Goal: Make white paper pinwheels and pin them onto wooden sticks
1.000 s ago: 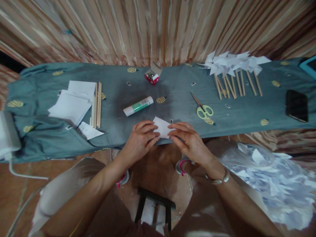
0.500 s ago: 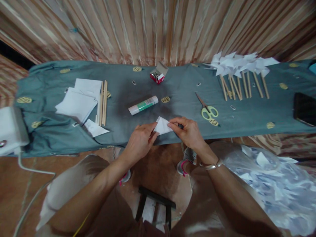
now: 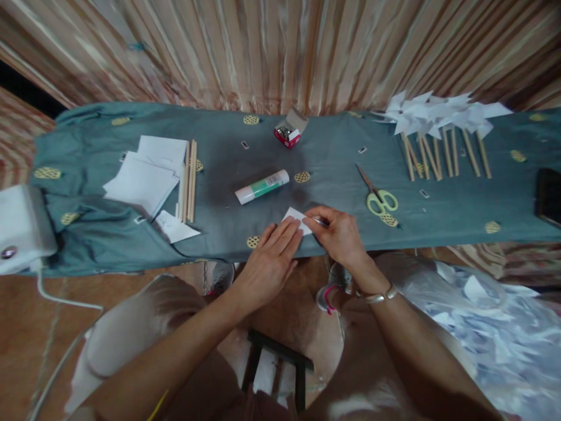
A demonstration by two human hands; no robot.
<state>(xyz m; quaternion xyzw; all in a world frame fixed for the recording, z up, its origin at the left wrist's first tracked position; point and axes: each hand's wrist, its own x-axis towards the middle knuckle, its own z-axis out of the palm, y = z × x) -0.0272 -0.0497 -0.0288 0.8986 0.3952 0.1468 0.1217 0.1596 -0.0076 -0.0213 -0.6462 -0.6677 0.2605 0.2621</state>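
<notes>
A small folded white paper [image 3: 297,217] lies at the near edge of the teal-covered table [image 3: 79,245]. My left hand [image 3: 270,260] lies flat on it, fingers stretched out and pressing down. My right hand [image 3: 338,234] pinches the paper's right side with closed fingers. A glue stick [image 3: 262,187] lies just beyond the paper, and yellow-handled scissors [image 3: 377,196] sit to the right.
A stack of white paper sheets [image 3: 142,178] and wooden sticks [image 3: 190,180] lie at the left. An open red box of staples [image 3: 289,132] stands at the back. Paper pinwheels on sticks [image 3: 442,131] lie at the right, a dark phone [image 3: 550,196] at the far right. Paper scraps [image 3: 491,327] fill a bag below.
My left hand has gone from gripping the paper's left edge to lying flat over it. The paper now rests lower on the cloth; the view has shifted left.
</notes>
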